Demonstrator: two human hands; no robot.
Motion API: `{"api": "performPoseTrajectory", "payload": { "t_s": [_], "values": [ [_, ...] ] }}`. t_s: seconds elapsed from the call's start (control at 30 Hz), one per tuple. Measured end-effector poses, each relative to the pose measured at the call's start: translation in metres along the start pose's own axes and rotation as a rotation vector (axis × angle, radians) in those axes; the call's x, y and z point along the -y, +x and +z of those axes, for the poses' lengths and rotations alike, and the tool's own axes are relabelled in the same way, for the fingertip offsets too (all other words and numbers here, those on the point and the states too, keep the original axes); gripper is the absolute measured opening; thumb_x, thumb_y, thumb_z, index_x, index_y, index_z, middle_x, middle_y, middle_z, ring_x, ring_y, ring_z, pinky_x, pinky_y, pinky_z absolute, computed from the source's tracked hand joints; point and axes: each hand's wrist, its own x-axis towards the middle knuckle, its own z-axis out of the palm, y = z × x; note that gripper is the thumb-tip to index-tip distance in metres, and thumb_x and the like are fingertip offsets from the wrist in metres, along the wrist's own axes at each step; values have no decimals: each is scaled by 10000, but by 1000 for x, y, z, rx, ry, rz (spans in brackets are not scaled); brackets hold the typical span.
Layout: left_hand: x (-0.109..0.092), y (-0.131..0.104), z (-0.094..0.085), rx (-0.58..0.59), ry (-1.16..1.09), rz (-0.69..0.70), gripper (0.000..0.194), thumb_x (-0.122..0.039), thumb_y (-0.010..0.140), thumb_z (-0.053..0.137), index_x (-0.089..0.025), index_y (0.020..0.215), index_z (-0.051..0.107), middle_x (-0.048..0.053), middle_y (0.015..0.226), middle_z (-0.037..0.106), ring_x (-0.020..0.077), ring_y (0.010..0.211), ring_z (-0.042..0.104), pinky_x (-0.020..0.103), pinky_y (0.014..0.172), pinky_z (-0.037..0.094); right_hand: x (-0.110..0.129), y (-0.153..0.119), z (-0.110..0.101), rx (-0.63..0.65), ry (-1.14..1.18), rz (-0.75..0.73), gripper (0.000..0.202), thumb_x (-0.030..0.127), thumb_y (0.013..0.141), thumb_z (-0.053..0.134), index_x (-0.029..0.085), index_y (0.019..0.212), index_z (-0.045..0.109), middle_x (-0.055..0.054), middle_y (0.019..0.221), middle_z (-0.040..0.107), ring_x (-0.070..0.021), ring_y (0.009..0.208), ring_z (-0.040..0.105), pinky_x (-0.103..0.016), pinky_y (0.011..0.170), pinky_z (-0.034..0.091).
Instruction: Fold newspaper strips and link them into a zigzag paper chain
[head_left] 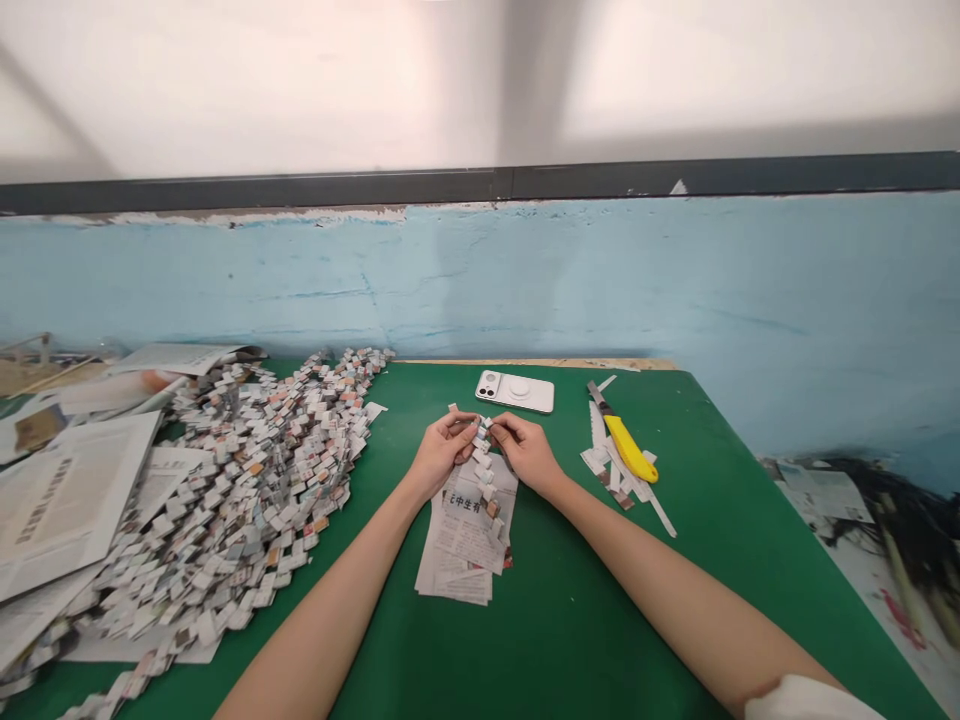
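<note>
A short zigzag chain of folded newspaper strips [486,475] hangs between my hands, its lower end trailing over cut newspaper sheets [454,560]. My left hand [442,450] pinches the chain's top end from the left, fingers closed. From the right, the closed thumb and fingers of my right hand [525,445] grip the same end. The sheets lie stacked on the green tabletop [585,630] beneath the chain. Exactly how the strip ends tuck together at my fingertips is too small to see.
On the left, a big heap of folded paper chain [270,490] lies beside newspapers [67,500]. A white phone [516,391] rests beyond my hands. To the right, a yellow-handled utility knife [630,450] lies on loose paper strips [600,460]. A blue wall [525,280] stands behind the table.
</note>
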Motion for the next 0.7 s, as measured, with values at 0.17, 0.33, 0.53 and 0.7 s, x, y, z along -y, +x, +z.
{"api": "performPoseTrajectory", "payload": {
  "t_s": [0.17,0.33,0.53,0.7],
  "values": [
    [1,-1,1,-16,55,20,469,-446,689,887,-115,975,716,-23,601,566,44,459,408,197,436,229,-2,0,0,-9,-56,-28,275,410,1009,495,202,884,624,-17,769,632,-169,709,566,-270,672,426],
    [1,-2,0,-30,82,15,485,-446,677,892,-109,990,737,-8,606,581,58,488,441,196,448,261,-1,0,-1,14,-32,9,319,461,1009,485,205,851,593,-10,746,619,-163,668,540,-266,639,415],
    [-1,-4,1,-34,115,5,500,-450,700,876,-102,1034,743,1,592,593,69,489,446,211,457,292,2,0,-1,-5,-89,-31,322,448,1015,480,206,836,595,-10,738,615,-166,678,542,-272,667,414],
    [-1,-5,3,-35,129,29,490,-451,699,875,-95,1006,741,-2,575,581,73,481,438,216,457,293,-1,0,-1,-30,-87,-12,332,450,1021,463,205,829,576,-3,717,598,-161,660,532,-272,658,403]
  ]
}}
